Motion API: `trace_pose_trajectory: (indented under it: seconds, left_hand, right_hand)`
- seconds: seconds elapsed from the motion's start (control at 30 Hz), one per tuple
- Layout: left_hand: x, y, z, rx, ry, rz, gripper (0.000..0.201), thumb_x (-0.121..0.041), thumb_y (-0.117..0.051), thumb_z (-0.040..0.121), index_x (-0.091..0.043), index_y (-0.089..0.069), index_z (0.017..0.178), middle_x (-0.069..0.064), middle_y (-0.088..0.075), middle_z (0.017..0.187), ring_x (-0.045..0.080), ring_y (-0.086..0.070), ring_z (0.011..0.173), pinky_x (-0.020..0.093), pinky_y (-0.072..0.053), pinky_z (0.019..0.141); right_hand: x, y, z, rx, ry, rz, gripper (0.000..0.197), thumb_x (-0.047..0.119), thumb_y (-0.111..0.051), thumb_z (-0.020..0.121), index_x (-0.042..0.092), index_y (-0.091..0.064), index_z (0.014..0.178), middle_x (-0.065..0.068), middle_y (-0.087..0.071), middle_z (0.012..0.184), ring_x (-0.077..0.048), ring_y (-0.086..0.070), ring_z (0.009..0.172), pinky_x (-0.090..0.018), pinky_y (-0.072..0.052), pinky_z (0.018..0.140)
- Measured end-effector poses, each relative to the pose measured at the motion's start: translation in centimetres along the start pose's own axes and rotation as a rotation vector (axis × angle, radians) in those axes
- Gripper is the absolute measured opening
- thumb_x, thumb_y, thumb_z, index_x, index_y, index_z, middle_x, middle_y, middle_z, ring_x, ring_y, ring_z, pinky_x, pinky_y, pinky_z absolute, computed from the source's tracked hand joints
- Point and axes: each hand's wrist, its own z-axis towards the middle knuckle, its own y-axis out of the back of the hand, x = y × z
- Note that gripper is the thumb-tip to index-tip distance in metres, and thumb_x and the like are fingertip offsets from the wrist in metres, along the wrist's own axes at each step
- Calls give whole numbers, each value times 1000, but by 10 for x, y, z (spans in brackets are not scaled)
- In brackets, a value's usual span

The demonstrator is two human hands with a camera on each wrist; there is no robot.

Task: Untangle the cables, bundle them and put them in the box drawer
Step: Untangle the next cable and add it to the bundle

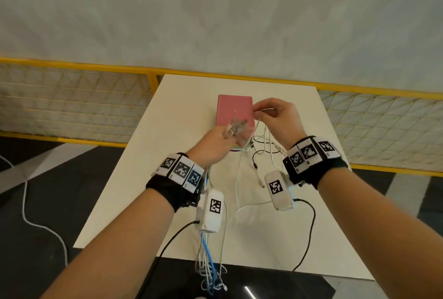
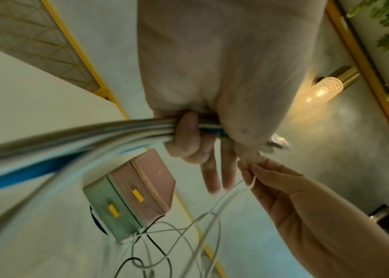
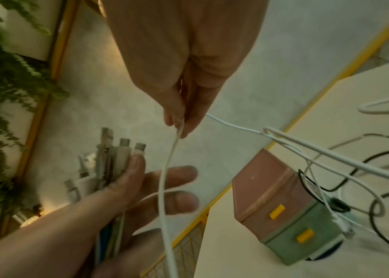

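Note:
A stacked drawer box with a pink top drawer, a green one below and yellow handles stands closed on the white table. My left hand grips a bundle of white and blue cables, with the plug ends sticking out past the thumb. The rest of the bundle hangs below the wrist. My right hand pinches one thin white cable in the air beside the box. That cable runs down into a loose tangle of white and black cables in front of the box.
A yellow-framed mesh rail runs behind the table, with a pale wall above it. A white cord lies on the dark floor at the left. The table's near edge sits close to my body.

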Motion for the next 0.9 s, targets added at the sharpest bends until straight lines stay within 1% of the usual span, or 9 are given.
trace_pose_trajectory:
  seconds: [0.1, 0.2, 0.33, 0.4, 0.47, 0.57, 0.73, 0.8, 0.9]
  left_hand:
    - [-3, 7, 6, -143, 137, -187, 38, -39, -47, 101, -10, -70, 91, -11, -55, 45, 8, -31, 39, 20, -24, 40]
    - [-11, 6, 10, -81, 178, -276, 36, -44, -49, 100, -17, -55, 76, -4, -45, 50, 9, -37, 42, 19, -27, 40]
    - [-21, 5, 7, 24, 130, -256, 17, -32, -56, 98, -21, -66, 90, -16, -55, 48, -2, -45, 40, 17, -32, 44]
    - [-25, 0, 5, 14, 71, -235, 14, -20, -55, 100, -16, -68, 97, -17, -54, 44, -3, -47, 39, 13, -35, 41]
    - [-27, -6, 5, -29, 22, -196, 12, -14, -54, 100, -15, -66, 98, -16, -58, 54, -7, -50, 40, 9, -36, 40]
    - [-28, -10, 8, -54, -69, -105, 16, -15, -52, 100, -17, -68, 100, -7, -63, 77, -1, -58, 65, 12, -46, 57]
    - [-33, -6, 5, -28, -154, -10, 19, -18, -52, 100, -28, -55, 85, -8, -60, 74, 6, -56, 71, 19, -46, 71]
    - [-34, -4, 2, 43, -192, 15, 16, -16, -52, 100, -26, -55, 89, -7, -61, 74, 7, -58, 75, 24, -48, 79]
    - [-37, 3, -9, 148, -207, 74, 14, -8, -51, 100, -19, -56, 92, -5, -60, 76, -10, -55, 67, 5, -42, 67]
  right_hand:
    - [11, -5, -13, 160, 69, 38, 23, -12, -59, 79, 11, -64, 79, -6, -68, 81, -15, -67, 78, -19, -52, 74]
    - [13, -11, -34, 364, 192, -57, 23, -16, -57, 78, 6, -63, 75, -8, -66, 82, -19, -66, 81, -26, -54, 79]
    - [1, -8, -56, 449, 274, -128, 24, -15, -58, 79, 9, -57, 75, -3, -62, 85, -19, -68, 84, -31, -55, 81]
    - [-7, -7, -62, 408, 223, -13, 23, -11, -59, 83, 10, -50, 80, -1, -59, 95, -22, -70, 83, -34, -57, 79]
    - [-9, -10, -62, 261, 161, 101, 21, -3, -59, 87, 11, -44, 84, -12, -57, 108, -27, -70, 82, -38, -58, 76]
    - [-5, -14, -55, 7, 50, 112, 14, 18, -47, 97, 17, -49, 83, -24, -58, 105, -31, -69, 75, -41, -59, 73]
    - [8, -15, -33, 152, -311, 155, 58, 49, -25, 99, 8, -59, 76, -11, -64, 74, -25, -69, 73, -37, -58, 76]
    - [13, -17, -24, 159, -385, 313, 55, 41, -31, 101, 0, -60, 79, -8, -60, 59, -20, -66, 60, -37, -58, 72]
    - [21, -9, -11, 139, -371, 503, 37, 17, -40, 100, -3, -56, 74, -12, -56, 59, -22, -56, 51, -33, -51, 57]
